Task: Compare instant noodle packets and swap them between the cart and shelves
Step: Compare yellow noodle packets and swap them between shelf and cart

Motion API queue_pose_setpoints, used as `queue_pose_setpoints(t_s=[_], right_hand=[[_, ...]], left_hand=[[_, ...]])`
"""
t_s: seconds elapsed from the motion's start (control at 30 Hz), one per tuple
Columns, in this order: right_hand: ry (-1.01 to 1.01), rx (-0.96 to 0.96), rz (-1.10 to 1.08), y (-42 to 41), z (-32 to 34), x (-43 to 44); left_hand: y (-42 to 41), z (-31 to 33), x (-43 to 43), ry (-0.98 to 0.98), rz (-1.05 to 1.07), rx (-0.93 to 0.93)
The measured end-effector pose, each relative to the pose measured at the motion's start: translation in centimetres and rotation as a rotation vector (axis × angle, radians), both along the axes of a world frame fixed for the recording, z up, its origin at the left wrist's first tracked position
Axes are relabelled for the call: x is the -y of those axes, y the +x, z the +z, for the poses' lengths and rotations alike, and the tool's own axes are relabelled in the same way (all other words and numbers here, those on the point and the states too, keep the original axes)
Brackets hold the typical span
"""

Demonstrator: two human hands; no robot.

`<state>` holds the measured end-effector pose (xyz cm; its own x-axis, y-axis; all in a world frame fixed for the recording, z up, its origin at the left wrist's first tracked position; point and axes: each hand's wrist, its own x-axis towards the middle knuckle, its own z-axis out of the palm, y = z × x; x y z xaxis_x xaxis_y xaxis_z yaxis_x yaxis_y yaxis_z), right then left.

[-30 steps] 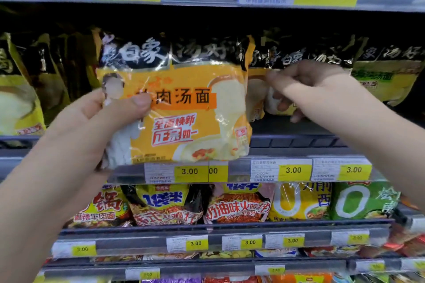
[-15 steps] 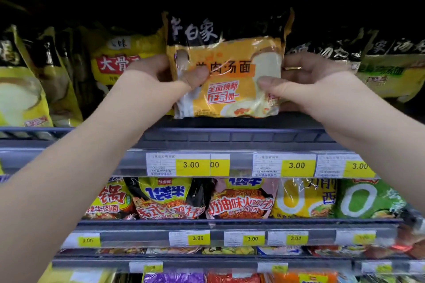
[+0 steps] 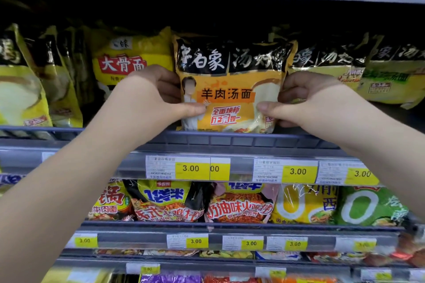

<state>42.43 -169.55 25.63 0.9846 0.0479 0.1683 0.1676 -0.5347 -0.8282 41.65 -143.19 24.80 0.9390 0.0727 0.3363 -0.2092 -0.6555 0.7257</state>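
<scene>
The orange noodle packet (image 3: 230, 89) is standing upright at the front edge of the grey shelf (image 3: 230, 142), its bottom just behind the lip. The left hand (image 3: 147, 99) is pinching its left side and the right hand (image 3: 310, 101) its right side, thumbs lying on the front. Yellow packets (image 3: 124, 62) are crowding beside it. Price labels (image 3: 190, 168) are lining the shelf edge above red packets (image 3: 239, 204) on the shelf below.
</scene>
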Motion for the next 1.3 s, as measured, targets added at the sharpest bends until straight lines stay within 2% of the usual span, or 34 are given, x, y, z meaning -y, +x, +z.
queue_pose_setpoints(t_s=[0.37, 0.5, 0.7, 0.77, 0.87, 1.07, 1.17, 1.3], right_hand=[[-0.076, -0.010, -0.046, -0.1, 0.3, 0.5], [-0.078, 0.081, -0.095, -0.6, 0.2, 1.3], [-0.149, 0.190, -0.163, -3.9, 0.9, 1.7], [-0.082, 0.166, -0.120, -5.6, 1.1, 1.1], [0.156, 0.058, 0.090, -8.7, 2.1, -1.3], [0.400, 0.093, 0.250, -14.8, 6.8, -5.4], [0.450, 0.080, 0.315, -17.8, 9.8, -7.0], [0.478, 0.148, 0.379, -20.6, 14.6, -9.3]], left_hand=[[-0.7, -0.1, 0.0, 0.009, 0.035, 0.014], [-2.1, 0.2, -1.3, 0.008, 0.084, 0.052], [-5.6, 2.1, -1.9, -0.166, 0.030, 0.095], [-7.4, 2.9, -1.9, -0.209, -0.026, 0.102], [-10.8, 4.8, -1.5, -0.223, -0.086, 0.099], [-17.2, 10.5, -1.2, -0.184, -0.162, 0.062], [-21.2, 13.3, -1.9, -0.147, -0.156, 0.070], [-25.4, 16.6, -3.5, -0.162, -0.133, 0.169]])
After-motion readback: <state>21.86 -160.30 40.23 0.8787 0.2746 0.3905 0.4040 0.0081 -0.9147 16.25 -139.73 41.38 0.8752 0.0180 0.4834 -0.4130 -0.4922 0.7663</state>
